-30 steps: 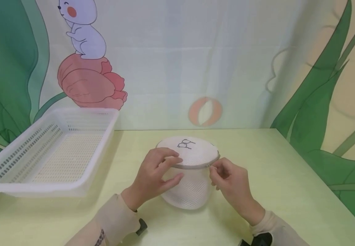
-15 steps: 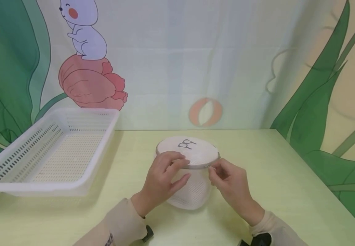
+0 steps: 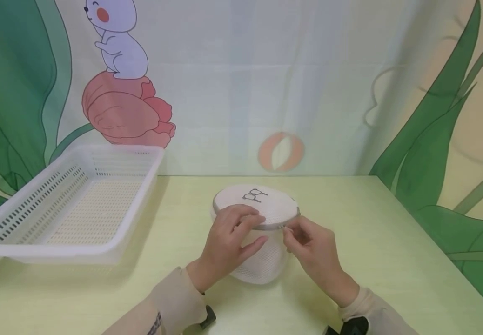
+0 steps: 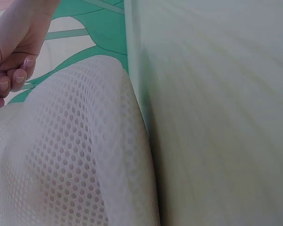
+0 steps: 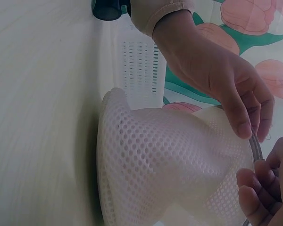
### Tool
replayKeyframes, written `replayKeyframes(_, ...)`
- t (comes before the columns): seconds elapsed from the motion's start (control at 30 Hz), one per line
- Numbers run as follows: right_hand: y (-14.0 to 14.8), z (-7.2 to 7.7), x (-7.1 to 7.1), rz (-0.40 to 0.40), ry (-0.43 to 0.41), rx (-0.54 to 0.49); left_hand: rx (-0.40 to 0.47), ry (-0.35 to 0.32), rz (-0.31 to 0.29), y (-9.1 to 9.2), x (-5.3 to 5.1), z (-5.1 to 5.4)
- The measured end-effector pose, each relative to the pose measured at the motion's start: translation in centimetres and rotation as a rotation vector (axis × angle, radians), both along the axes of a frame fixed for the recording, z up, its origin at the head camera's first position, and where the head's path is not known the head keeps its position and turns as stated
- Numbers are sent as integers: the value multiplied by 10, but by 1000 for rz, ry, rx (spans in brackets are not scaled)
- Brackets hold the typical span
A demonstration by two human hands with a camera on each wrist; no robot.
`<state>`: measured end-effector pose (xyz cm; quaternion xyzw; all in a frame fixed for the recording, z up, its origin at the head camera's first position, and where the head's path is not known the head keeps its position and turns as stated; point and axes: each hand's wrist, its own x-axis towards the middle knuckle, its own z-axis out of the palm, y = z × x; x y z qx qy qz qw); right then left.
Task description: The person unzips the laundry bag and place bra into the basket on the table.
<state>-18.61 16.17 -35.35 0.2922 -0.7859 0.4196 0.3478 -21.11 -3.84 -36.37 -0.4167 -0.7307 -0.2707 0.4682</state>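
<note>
A white mesh laundry bag (image 3: 262,260) stands on the table, its round top (image 3: 275,204) marked with a small dark line drawing. A grey zipper (image 3: 266,227) runs round the top's edge. My right hand (image 3: 314,244) pinches the small zipper pull at the front right of that edge; the fingers mostly hide it. My left hand (image 3: 229,242) is at the front rim, fingers loosely bent over the top and thumb lower, apart from them. In the right wrist view, the left thumb (image 5: 243,128) lies beside the zipper. The mesh side (image 4: 70,150) bulges softly in the left wrist view.
A white plastic basket (image 3: 141,204) with slotted walls stands at the left of the pale yellow table (image 3: 375,260). Behind the table hangs a printed curtain (image 3: 208,93) with plants and a white animal. Dark devices (image 3: 354,325) are strapped on the wrists.
My left hand has slid to the right along the front rim, closer to the right hand. The right hand keeps its pinch at about the same spot. The bag stays in place.
</note>
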Motion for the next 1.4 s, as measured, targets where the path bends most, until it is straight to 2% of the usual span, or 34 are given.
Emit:
replayKeyframes(0.1,-1,0,0,5,-7,1,1,-5,9,1,-1,0)
replayKeyframes(0.43,-4,-2,2,16,-31,8,27,40,32,2,-3,-5)
replayKeyframes(0.6,-5,-3,4,40,-24,-3,38,61,24,3,-3,-7)
replayKeyframes(0.83,-4,-7,4,62,13,-13,41,48,22,3,-4,-7)
replayKeyframes(1.17,-5,-7,5,78,3,-4,38,74,19,1,-7,-10)
replayKeyframes(1.4,-5,-7,3,88,18,1,37,66,9,-1,-7,-11)
